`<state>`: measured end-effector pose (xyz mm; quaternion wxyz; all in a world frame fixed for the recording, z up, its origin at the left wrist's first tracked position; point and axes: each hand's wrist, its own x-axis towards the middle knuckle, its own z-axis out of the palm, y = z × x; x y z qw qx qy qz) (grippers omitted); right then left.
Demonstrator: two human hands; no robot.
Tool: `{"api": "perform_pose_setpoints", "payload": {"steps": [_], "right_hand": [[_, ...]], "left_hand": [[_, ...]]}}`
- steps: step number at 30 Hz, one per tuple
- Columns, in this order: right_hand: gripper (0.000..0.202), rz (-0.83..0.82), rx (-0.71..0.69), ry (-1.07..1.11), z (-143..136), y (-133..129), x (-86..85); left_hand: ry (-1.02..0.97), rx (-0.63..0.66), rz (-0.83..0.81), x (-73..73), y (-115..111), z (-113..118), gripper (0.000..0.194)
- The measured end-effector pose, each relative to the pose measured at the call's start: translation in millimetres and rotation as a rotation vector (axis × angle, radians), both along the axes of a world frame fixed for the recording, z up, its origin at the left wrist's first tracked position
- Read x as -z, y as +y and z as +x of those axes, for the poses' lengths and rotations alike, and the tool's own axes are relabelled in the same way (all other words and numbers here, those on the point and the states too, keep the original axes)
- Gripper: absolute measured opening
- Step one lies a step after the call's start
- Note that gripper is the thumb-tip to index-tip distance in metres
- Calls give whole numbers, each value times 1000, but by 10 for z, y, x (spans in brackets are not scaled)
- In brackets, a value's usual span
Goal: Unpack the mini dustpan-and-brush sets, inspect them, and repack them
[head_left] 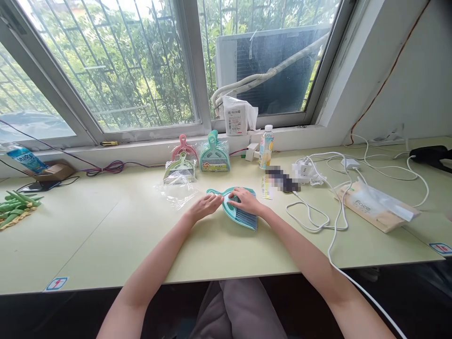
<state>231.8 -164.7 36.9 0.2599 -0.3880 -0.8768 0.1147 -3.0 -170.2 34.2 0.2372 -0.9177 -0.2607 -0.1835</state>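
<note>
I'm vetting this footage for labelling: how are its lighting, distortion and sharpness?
Head view: bright daylight washes out the sky, while the space under the desk falls dark; head view: the window frame leans, a likely wide-angle effect; head view: the left hand, right hand and teal dustpan show no obvious motion blur, but pixelation masks most of the dark phone-like device.

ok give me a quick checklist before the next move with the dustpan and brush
1. Left hand at the dustpan's handle end: ok.
2. Right hand over the dustpan: ok.
3. Brush lying in the dustpan: ok.
4. Brush firmly fixed there: cannot tell, the right hand covers part.
5. Clear wrapper off the dustpan: ok, it lies left.
6. White cable free of the right arm: cannot tell, they meet in this view.
</note>
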Motion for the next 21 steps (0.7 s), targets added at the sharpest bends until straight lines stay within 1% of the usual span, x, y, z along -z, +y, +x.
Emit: {"api": "perform_pose_setpoints", "payload": {"steps": [3, 8, 12, 16, 21], "right_hand": [[22, -12, -17, 20, -1, 6, 6], [20, -29, -21, 48, -12, -15, -23], [20, -70, -25, 103, -20, 9, -4], [22, -76, -52, 139, -21, 53, 44], [23, -94, -62, 160, -6, 50, 19]], "left_hand": [[-21, 6, -32, 13, 7, -18, 36], [-101, 35, -153, 2, -5, -31, 33], [-70, 50, -133, 8, -14, -49, 37], [-54, 42, -149, 33, -24, -71, 39], [10, 6, -161, 29, -36, -81, 45]]}}
